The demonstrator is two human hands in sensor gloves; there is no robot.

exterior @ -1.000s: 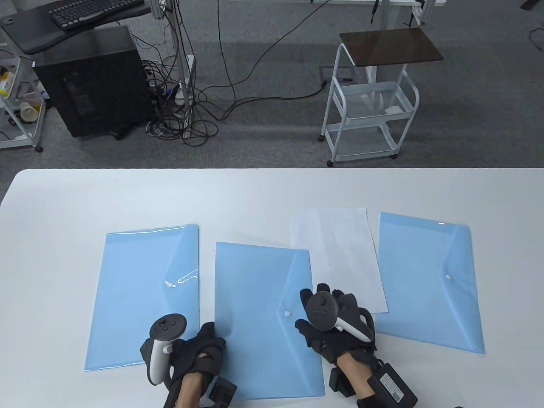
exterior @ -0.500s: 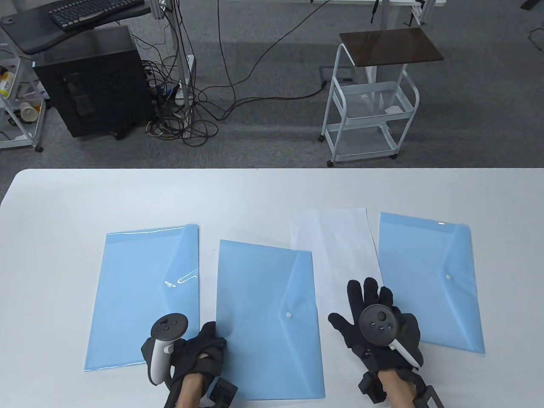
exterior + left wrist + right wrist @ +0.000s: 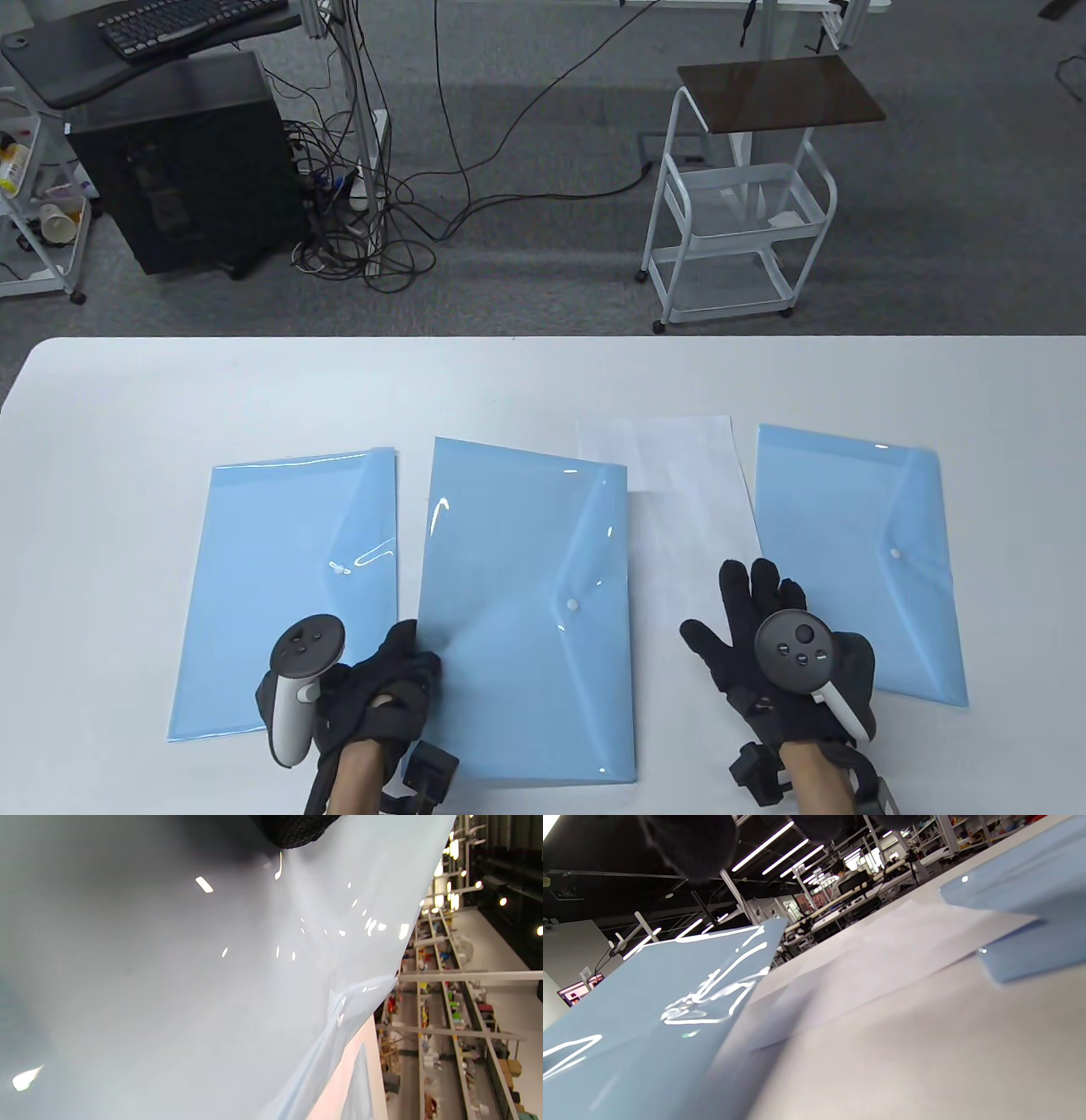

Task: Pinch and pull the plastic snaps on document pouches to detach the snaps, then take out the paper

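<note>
Three light-blue document pouches lie in a row on the white table (image 3: 127,407). My left hand (image 3: 405,660) grips the near left edge of the middle pouch (image 3: 517,611) and holds it raised off the table; its white snap (image 3: 573,604) looks fastened. In the left wrist view this pouch (image 3: 191,984) fills the frame under a fingertip (image 3: 292,832). A white sheet of paper (image 3: 687,492) lies between the middle pouch and the right pouch (image 3: 857,543). My right hand (image 3: 747,607) is open and flat over the sheet's near end. The right wrist view shows the raised pouch (image 3: 649,1005), the paper (image 3: 903,955) and the right pouch (image 3: 1031,899).
The left pouch (image 3: 280,577) lies flat beside my left hand. The right pouch's snap (image 3: 895,553) is closed. Beyond the table's far edge stand a white trolley (image 3: 738,212), a black computer tower (image 3: 178,161) and loose cables (image 3: 382,212) on the floor.
My right hand left the middle pouch's flap and moved right onto the paper, fingers spread. My left hand lifted the middle pouch, whose far edge now overlaps the paper's corner.
</note>
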